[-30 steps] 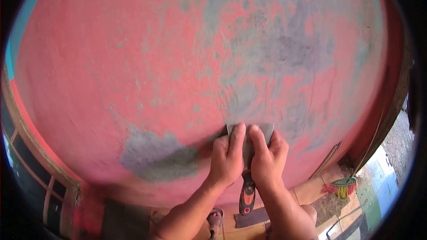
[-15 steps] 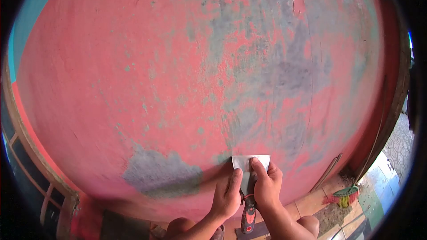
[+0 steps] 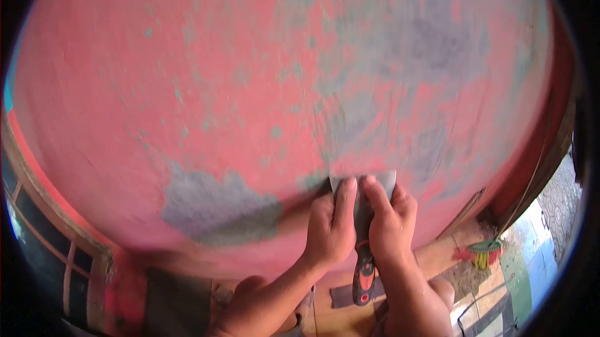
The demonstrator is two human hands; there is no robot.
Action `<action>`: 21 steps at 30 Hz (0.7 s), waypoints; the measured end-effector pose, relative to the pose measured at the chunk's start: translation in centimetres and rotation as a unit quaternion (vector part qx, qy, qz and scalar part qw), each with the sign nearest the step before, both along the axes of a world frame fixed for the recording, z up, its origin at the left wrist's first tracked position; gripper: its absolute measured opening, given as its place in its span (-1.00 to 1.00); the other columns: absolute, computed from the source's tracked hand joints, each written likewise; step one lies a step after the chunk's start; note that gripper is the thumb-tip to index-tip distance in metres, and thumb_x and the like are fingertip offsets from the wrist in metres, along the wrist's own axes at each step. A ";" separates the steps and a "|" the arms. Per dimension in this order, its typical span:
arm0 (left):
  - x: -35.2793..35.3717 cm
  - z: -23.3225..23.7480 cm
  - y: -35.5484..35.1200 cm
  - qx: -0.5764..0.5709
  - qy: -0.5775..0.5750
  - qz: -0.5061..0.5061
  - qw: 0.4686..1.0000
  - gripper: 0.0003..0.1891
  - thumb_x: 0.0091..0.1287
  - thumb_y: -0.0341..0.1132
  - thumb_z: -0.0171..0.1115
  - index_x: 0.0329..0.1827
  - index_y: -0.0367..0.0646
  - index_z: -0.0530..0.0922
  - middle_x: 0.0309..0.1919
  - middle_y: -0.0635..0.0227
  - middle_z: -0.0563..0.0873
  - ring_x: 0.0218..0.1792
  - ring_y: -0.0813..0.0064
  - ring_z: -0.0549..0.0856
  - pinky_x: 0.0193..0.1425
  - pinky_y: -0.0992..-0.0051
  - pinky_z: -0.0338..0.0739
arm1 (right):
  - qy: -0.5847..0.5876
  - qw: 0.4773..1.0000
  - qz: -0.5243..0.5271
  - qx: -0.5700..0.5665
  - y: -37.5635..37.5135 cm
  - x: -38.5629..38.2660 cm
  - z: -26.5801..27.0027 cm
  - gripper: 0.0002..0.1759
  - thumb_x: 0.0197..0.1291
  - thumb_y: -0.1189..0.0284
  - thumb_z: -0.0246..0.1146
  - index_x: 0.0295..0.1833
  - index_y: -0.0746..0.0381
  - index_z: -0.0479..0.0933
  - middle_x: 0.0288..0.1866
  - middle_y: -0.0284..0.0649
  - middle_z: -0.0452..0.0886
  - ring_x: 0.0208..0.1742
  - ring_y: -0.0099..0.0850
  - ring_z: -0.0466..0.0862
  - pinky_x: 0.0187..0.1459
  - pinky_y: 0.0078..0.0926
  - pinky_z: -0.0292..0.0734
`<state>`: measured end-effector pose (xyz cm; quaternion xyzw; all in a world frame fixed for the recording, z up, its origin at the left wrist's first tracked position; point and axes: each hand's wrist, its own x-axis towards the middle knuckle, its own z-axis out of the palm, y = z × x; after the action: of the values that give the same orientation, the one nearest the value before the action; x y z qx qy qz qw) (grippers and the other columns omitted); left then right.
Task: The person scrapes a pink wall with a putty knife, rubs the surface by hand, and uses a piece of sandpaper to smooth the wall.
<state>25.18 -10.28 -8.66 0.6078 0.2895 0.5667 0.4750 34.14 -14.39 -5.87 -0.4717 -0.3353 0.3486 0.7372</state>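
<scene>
A wide scraper (image 3: 364, 212) with a flat metal blade and a black and red handle is gripped between both hands. My left hand (image 3: 332, 227) holds the blade's left side, its thumb laid along the metal. On the right side, my right hand (image 3: 392, 221) is wrapped round the blade, thumb pressed near its top edge. The handle points down toward the floor. The blade's edge meets the pink wall (image 3: 237, 112), whose paint is worn to green and grey in patches. A large bare grey patch (image 3: 219, 202) lies left of the scraper.
A broom (image 3: 481, 252) with green, red and yellow bristles stands on the tiled floor (image 3: 331, 318) at the right. A dark flat piece (image 3: 350, 295) lies below the handle. At the left is a wooden-framed window (image 3: 53, 237).
The view has tilted downward, so the wall and hands appear higher. My left thumb has moved up onto the blade, close to the right thumb.
</scene>
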 end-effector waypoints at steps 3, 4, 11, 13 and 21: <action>-0.4 -0.5 -0.6 -0.019 0.014 -0.009 1.000 -0.50 0.68 -0.11 -0.06 -0.38 -0.32 0.53 -0.57 0.51 0.48 -0.41 0.73 0.42 -0.40 0.47 0.36 | 0.025 1.000 -0.018 0.006 -0.1 -0.7 -1.2 -0.69 0.39 0.31 0.30 -0.30 0.35 0.61 -0.41 -0.42 0.61 -0.36 -0.68 0.49 -0.34 -0.59 0.44; -0.4 -0.6 -0.6 -0.021 0.024 -0.012 0.999 -0.51 0.68 -0.11 -0.06 -0.37 -0.32 0.53 -0.56 0.51 0.49 -0.41 0.73 0.43 -0.39 0.46 0.37 | 0.016 1.000 -0.019 0.006 0.2 -0.5 -1.6 -0.69 0.39 0.31 0.30 -0.29 0.35 0.61 -0.41 -0.42 0.61 -0.36 -0.68 0.49 -0.34 -0.59 0.44; 0.2 0.4 -0.8 -0.039 0.008 -0.003 0.999 -0.54 0.67 -0.14 -0.04 -0.33 -0.34 0.55 -0.52 0.48 0.54 -0.38 0.72 0.47 -0.35 0.49 0.42 | 0.047 0.998 -0.006 0.029 0.3 -0.3 -0.9 -0.66 0.39 0.27 0.31 -0.27 0.38 0.61 -0.43 -0.40 0.62 -0.36 -0.68 0.48 -0.33 -0.56 0.45; 0.0 0.1 -0.8 -0.001 0.050 0.018 0.999 -0.53 0.67 -0.13 -0.04 -0.33 -0.34 0.55 -0.52 0.52 0.54 -0.38 0.73 0.46 -0.35 0.52 0.41 | -0.006 1.000 -0.024 -0.002 -0.1 -0.1 -2.7 -0.66 0.40 0.28 0.31 -0.24 0.39 0.62 -0.42 -0.41 0.62 -0.36 -0.68 0.48 -0.33 -0.56 0.45; 0.6 1.5 -0.4 -0.005 0.022 0.004 1.000 -0.51 0.67 -0.13 -0.05 -0.35 -0.34 0.56 -0.53 0.48 0.56 -0.37 0.71 0.47 -0.35 0.49 0.42 | 0.011 0.999 -0.018 0.027 0.0 0.4 -0.5 -0.68 0.40 0.30 0.30 -0.25 0.39 0.62 -0.44 -0.41 0.60 -0.36 -0.68 0.47 -0.34 -0.55 0.44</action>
<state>25.75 -10.66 -7.13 0.6165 0.3052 0.5538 0.4692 34.51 -14.36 -6.42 -0.4537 -0.3281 0.3317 0.7593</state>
